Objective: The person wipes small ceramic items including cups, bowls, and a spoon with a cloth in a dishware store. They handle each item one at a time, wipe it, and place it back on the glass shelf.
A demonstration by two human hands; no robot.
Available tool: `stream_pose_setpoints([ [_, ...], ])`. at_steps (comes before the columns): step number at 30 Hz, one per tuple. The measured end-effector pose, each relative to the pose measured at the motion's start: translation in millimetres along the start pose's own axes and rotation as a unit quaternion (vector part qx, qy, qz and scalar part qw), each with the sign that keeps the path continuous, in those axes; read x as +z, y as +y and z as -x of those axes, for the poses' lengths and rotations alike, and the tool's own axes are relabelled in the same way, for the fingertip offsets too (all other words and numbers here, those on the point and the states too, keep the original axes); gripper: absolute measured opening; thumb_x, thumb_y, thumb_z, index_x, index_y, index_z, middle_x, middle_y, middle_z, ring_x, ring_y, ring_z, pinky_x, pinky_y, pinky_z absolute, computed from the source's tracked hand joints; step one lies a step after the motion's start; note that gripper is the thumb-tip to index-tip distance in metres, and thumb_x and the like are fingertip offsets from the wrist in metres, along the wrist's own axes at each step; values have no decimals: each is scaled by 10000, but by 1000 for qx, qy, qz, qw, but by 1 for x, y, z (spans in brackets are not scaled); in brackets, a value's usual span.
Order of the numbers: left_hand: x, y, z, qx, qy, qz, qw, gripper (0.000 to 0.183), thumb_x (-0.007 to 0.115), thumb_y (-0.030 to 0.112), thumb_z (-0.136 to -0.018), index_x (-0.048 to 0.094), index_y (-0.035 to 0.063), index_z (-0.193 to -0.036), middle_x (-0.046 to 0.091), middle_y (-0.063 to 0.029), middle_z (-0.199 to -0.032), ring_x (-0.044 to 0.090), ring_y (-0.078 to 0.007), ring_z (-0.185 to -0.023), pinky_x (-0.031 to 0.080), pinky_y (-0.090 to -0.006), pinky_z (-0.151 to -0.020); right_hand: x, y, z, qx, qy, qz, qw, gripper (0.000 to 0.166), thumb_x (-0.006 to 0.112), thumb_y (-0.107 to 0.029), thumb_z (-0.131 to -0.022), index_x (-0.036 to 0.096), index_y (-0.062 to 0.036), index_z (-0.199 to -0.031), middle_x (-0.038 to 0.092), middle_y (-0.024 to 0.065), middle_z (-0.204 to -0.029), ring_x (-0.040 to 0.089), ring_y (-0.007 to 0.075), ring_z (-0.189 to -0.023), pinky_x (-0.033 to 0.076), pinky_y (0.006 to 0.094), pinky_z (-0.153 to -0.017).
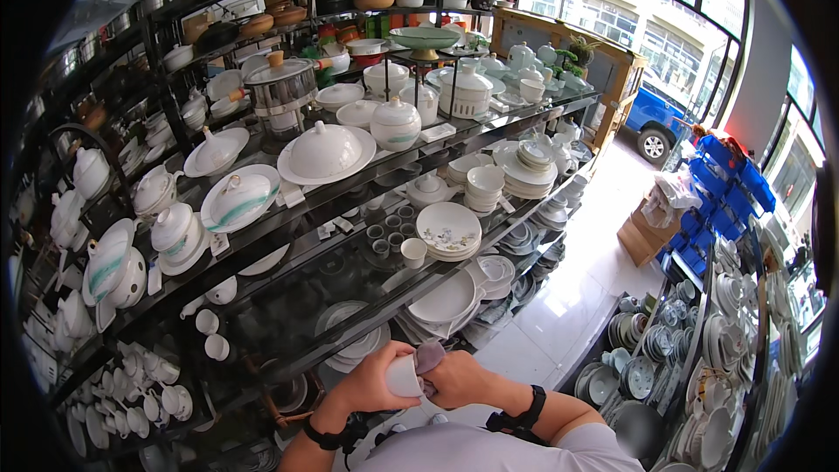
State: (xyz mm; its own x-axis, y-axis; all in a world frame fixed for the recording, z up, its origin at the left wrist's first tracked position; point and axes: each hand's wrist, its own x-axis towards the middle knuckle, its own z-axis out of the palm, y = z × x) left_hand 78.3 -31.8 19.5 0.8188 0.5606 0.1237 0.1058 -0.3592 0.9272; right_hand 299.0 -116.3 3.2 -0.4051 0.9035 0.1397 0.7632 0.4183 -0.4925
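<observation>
My left hand [371,377] is closed around a small white ceramic cup [404,377], which is tilted on its side close to my body. My right hand [457,380] grips a greyish-purple cloth [430,356] against the cup's end; how far the cloth reaches into the cup cannot be told. Beyond my hands, on the dark glass shelf, a similar white cup [413,253] stands beside a stack of floral plates [448,229]. Several small glass cups [393,223] are grouped to the left of it.
Shelves ahead hold lidded tureens [328,154], stacked bowls [486,187] and large white plates [446,295] lower down. Teacups [144,400] crowd the lower left. At right are racks of plates [639,373], a cardboard box [645,229] and blue bins [721,177] beside the tiled aisle [557,314].
</observation>
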Motion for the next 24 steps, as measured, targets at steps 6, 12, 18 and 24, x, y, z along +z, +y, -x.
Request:
stream_pose_setpoints([
  [6, 5, 8, -15, 54, 8, -211, 976, 698, 910, 115, -635, 599, 89, -1259, 657, -140, -1225, 660, -391, -1107, 567, -441, -909, -26, -5, -8, 84, -169, -5, 982, 250, 695, -141, -724, 705, -23, -944, 720, 209, -844, 724, 368, -778, 573, 444, -698],
  [12, 32, -28, -17, 195, 68, -309, 928, 650, 865, 61, -636, 602, 108, -1228, 658, -122, -1244, 657, -374, -1090, 566, -455, -884, 17, 71, -4, 211, -251, -517, 791, 541, 673, -54, -642, 678, 82, -1166, 696, 93, -969, 673, 201, -872, 545, 313, -783],
  [18, 29, -40, -17, 265, 141, -315, 900, 639, 779, 0, -668, 593, 142, -1262, 645, -90, -1321, 643, -355, -1123, 565, -453, -880, 22, 65, 2, 214, -181, -785, 553, 967, 627, 23, -587, 447, 57, -1536, 646, 167, -1325, 668, 245, -1082, 554, 320, -966],
  [24, 23, -26, -14, 237, 91, -321, 913, 656, 789, -6, -652, 601, 149, -1261, 646, -81, -1318, 640, -359, -1125, 562, -453, -892, 28, 64, 7, 159, -238, -680, 675, 891, 651, 35, -622, 475, 27, -1496, 630, 81, -1262, 615, 173, -1101, 499, 277, -981],
])
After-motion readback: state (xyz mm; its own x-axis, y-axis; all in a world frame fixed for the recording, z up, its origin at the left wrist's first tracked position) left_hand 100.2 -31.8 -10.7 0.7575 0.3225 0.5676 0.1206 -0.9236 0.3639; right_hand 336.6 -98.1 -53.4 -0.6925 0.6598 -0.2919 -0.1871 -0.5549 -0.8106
